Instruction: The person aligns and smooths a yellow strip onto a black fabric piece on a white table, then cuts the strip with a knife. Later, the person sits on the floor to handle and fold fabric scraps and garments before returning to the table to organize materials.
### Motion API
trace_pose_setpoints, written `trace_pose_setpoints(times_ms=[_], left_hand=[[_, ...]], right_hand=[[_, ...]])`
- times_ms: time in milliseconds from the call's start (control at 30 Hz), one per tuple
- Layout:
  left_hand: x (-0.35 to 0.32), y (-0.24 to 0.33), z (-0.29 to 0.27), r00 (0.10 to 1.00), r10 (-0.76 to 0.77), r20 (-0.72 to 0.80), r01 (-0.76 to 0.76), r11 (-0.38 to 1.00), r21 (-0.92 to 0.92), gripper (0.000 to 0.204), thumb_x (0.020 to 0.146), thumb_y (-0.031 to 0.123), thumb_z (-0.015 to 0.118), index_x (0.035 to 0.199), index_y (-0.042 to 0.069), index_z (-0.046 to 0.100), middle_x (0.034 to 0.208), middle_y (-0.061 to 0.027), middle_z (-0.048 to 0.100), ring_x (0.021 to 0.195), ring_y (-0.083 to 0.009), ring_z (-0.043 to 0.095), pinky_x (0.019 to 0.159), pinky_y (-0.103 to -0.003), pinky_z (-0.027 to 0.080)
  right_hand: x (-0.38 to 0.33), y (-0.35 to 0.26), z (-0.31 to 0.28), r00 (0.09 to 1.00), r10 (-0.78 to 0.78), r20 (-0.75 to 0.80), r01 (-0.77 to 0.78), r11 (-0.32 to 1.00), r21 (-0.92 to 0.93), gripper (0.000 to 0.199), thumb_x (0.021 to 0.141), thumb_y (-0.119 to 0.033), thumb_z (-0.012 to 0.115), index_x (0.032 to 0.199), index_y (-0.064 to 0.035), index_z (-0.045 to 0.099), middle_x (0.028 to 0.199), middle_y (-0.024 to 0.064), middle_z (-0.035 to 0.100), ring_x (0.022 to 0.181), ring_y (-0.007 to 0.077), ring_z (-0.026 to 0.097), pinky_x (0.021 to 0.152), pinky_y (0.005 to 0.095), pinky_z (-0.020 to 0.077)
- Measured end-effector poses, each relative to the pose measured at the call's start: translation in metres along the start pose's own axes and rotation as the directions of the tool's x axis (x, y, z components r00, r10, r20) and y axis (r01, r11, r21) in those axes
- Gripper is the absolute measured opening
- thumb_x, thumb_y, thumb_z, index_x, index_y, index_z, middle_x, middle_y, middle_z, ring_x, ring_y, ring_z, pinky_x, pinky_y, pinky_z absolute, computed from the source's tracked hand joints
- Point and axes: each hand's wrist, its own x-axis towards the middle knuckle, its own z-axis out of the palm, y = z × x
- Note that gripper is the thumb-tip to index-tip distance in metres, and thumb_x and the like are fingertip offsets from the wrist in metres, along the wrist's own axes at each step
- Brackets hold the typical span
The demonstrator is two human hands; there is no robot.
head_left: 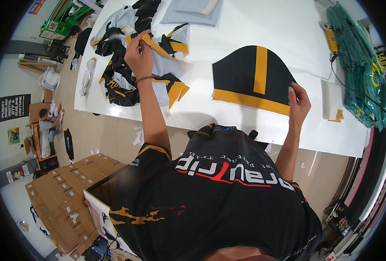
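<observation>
My left hand [138,55] is raised over the pile at the left of the table, its fingers pinched on a grey fabric piece [161,64] with a yellow edge. Black, grey and yellow cut pieces [122,82] lie heaped around and beneath it. In front of me a black sleeve panel [234,76] lies flat, with a rounded top, a yellow vertical stripe and a yellow band along its near edge. At the panel's right edge is my right hand [300,103], its fingers loosely bent and apart, the tips at the fabric.
The white table [193,111] carries grey folded sheets [192,12] at the back. Rightward are a yellow corded tool [330,40], a white stack [331,100] and green bundled plastic [354,65]. Brown cartons [66,202] stand at lower left. Two other people [49,124] are farther left.
</observation>
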Motion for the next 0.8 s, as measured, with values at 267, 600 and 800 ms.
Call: trace_pose_setpoints(times_ms=[267,600,800], left_hand=[[0.008,0.134,0.009,0.985,0.149,0.087,-0.114,0.940,-0.322,0.036,0.083,-0.011,0.060,0.107,0.008,0.079,0.081,-0.0022,0.061,0.068,-0.0092,0.056,0.058,-0.023,0.043],[-0.039,0.185,0.016,0.823,0.270,0.500,-0.084,0.928,-0.363,0.020,0.078,0.003,0.080,0.098,0.007,0.081,0.060,-0.0043,0.058,0.051,-0.0122,0.049,0.050,-0.028,0.038],[-0.045,0.167,0.025,0.727,0.287,0.624,-0.020,0.917,-0.399,0.014,0.081,0.005,0.079,0.095,0.003,0.079,0.076,-0.0093,0.074,0.061,-0.0138,0.066,0.056,-0.024,0.047]], right_hand=[[-0.024,-0.119,0.099,0.753,-0.462,0.469,0.440,0.883,0.163,0.052,0.077,-0.018,0.087,0.125,-0.0111,0.067,0.115,0.0076,0.065,0.101,0.0185,0.062,0.068,0.0281,0.0507],[-0.040,-0.087,0.111,0.874,-0.396,0.281,0.383,0.918,0.103,0.016,0.092,-0.002,0.064,0.108,-0.0015,0.067,0.091,0.0124,0.064,0.079,0.0249,0.064,0.073,0.0338,0.0518],[-0.043,-0.076,0.058,0.945,-0.242,0.220,0.234,0.970,0.059,0.013,0.096,-0.006,0.062,0.103,0.0021,0.069,0.086,0.0121,0.069,0.074,0.0190,0.066,0.070,0.0293,0.0512]])
